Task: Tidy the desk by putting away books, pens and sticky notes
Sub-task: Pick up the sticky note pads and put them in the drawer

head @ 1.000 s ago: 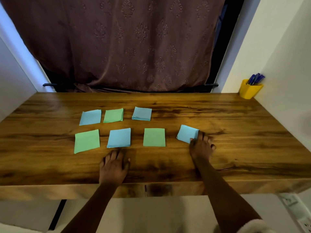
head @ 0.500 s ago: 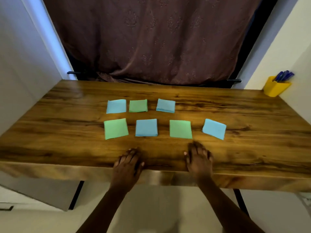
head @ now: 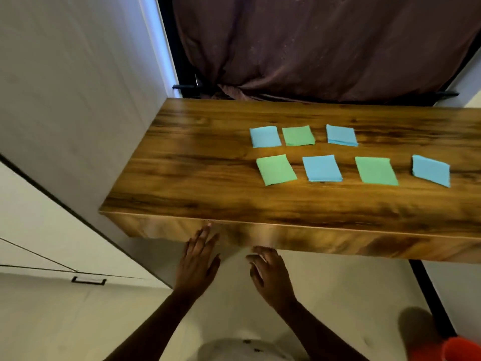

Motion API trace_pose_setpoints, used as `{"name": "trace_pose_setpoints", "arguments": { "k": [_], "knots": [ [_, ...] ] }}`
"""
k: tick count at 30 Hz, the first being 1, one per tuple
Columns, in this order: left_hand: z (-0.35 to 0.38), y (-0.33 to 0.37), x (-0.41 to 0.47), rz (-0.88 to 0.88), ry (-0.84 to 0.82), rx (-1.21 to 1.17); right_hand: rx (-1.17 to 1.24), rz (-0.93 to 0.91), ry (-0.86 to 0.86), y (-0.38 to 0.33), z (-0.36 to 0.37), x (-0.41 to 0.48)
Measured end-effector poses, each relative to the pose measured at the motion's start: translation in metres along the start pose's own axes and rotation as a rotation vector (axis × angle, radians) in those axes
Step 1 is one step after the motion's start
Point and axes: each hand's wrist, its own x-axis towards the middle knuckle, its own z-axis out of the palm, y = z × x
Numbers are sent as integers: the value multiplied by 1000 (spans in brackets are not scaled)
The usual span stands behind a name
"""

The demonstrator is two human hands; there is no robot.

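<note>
Seven sticky notes [head: 322,168] are seen in two rows on the bench [head: 197,162], ahead and rightward of the left hand [head: 196,264] and the right hand [head: 270,276], which are held below its front edge with fingers [head: 204,235] loosely spread, nothing gripped; the right hand is judged nearer.

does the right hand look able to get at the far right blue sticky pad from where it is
Probably yes. The right hand is open and empty below the desk. The blue sticky pad lies with only bare wood in front of it, so the hand need only rise over the edge.
</note>
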Motion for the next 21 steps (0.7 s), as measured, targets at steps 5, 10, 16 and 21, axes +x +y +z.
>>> {"name": "trace_pose_setpoints", "arguments": {
  "k": [5, 10, 16, 21],
  "knots": [
    [-1, 9, -7, -830, -14, -1283, 1306, 1213, -25, -15, 29, 11],
    [25, -18, 30, -1047, -5, -1949, 1769, 1308, 354, -2, 39, 46],
    [36, -20, 44, -1133, 87, -2086, 1942, 1298, 544, 1, 51, 54],
    [39, -24, 21, -1163, 69, -2137, 1902, 1331, 542, -6, 52, 36]
  ]
}}
